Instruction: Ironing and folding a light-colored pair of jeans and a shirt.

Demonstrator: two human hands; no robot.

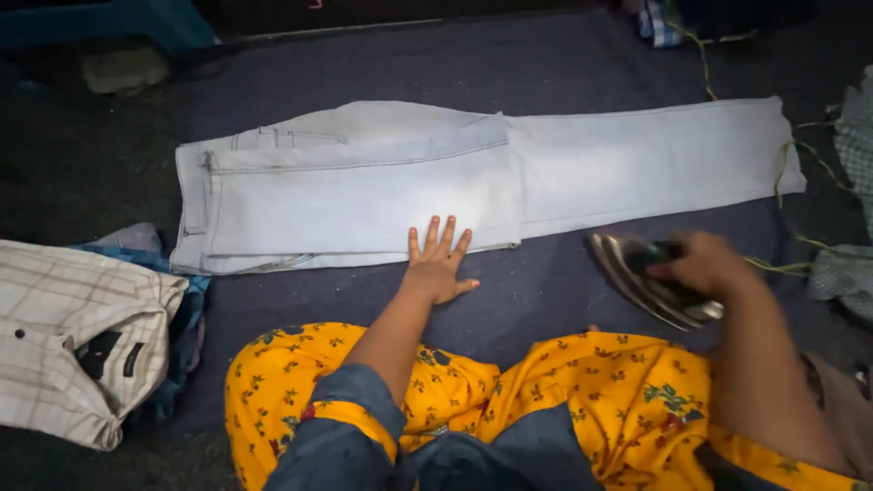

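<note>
Pale, washed-out denim jeans point(436, 182) lie flat on a dark blue-grey cloth-covered floor point(546, 291), directly in front of the seated person. One end is already folded back over itself, forming a double layer on the left half of the garment; the remaining leg section extends unfolded to the right. Judged from this arrangement, the folding and pressing appear roughly midway: the doubled part looks smooth, whereas the long right section has yet to be folded.

The left hand point(438, 264) rests palm-down at the near edge of the folded layer, fingers point(434, 235) spread wide and flat, gripping nothing. The right hand point(705, 264) is closed around the handle of a metal clothes iron point(650, 277), held tilted with its shiny soleplate facing left, beside the jeans and apparently clear of them (motion blur prevents certainty as to whether it touches the floor cloth).

A yellow-green cord point(787, 164) trails from the iron's side across the right end of the jeans, where it could snag. A folded cream checked shirt point(82, 336) lies at lower left atop blue fabric. Further checked garments point(850, 182) sit at the right edge. The person's yellow floral garment point(582, 391) fills the foreground.
</note>
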